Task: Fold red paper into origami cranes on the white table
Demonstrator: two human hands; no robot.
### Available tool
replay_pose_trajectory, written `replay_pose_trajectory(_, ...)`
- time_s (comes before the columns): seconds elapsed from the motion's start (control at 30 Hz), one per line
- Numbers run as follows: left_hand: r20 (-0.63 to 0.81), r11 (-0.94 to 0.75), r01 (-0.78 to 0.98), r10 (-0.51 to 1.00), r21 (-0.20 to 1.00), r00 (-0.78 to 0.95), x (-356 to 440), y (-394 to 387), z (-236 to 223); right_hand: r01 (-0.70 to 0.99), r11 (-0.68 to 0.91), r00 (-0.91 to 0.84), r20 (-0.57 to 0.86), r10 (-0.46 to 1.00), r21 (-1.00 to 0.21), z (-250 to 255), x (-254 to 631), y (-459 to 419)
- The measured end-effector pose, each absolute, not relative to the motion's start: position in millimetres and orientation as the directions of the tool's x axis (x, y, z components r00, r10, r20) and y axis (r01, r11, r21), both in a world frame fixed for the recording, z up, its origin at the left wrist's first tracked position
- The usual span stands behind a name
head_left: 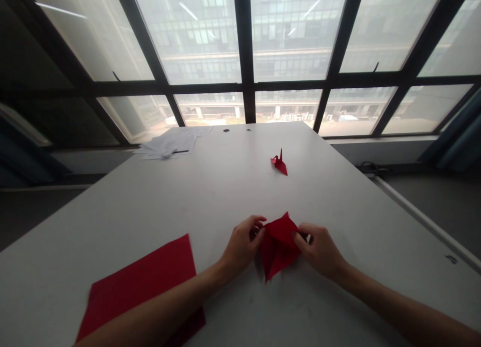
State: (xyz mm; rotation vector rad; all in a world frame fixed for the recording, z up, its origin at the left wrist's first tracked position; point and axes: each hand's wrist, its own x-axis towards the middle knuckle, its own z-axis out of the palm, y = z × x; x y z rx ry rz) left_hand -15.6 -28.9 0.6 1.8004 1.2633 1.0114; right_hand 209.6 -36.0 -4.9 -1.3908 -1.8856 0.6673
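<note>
A partly folded sheet of red origami paper (281, 236) is held between both hands above the white table. Its creases stand up, with one point toward the window and another toward me. My left hand (246, 239) pinches its left corner between thumb and fingers. On the opposite side, my right hand (315, 244) grips the right corner the same way, the thumb on top. Farther up the table sits a finished red paper crane (279, 164), apart from both hands.
Flat red paper (143, 277) lies at the lower left, partly under my left forearm. White papers (169, 142) with a dark pen (181, 151) on them are spread at the far left of the white table (225, 186). Large windows (283, 36) rise beyond the far edge.
</note>
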Motion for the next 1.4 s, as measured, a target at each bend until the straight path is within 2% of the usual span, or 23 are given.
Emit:
replay_pose_trajectory(0.27,0.232,-0.384,0.477,0.909,0.790,0.347,-12,-30,9,0.561,0.325,-0.262,0.209,0.942,-0.761,-6,206,-38)
replay_pose_trajectory(0.63,0.153,-0.321,0.528,0.929,0.786,0.337,-10,-34,7,0.520,0.331,-0.318,0.182,0.931,-0.787,-4,203,-42)
replay_pose_trajectory(0.8,0.143,-0.327,0.582,0.930,0.745,0.339,-7,-36,13,0.489,0.320,-0.331,0.167,0.929,-0.811,-2,201,-44)
replay_pose_trajectory(0.9,0.090,-0.298,0.519,0.917,0.801,0.388,-14,-34,20,0.478,0.312,-0.325,0.164,0.931,-0.821,-1,202,-44)
replay_pose_trajectory(1.07,-0.092,-0.086,0.285,0.825,0.955,0.558,-34,-19,28,0.478,0.298,-0.305,0.162,0.938,-0.826,-5,205,-37)
replay_pose_trajectory(1.23,-0.026,-0.151,0.189,0.713,0.970,0.701,-37,-11,29,0.458,0.278,-0.297,0.149,0.943,-0.844,-7,206,-32)
replay_pose_trajectory(1.4,-0.022,-0.196,0.285,0.788,0.938,0.616,-29,-17,22,0.334,0.228,-0.315,0.120,0.942,-0.914,-6,206,-31)
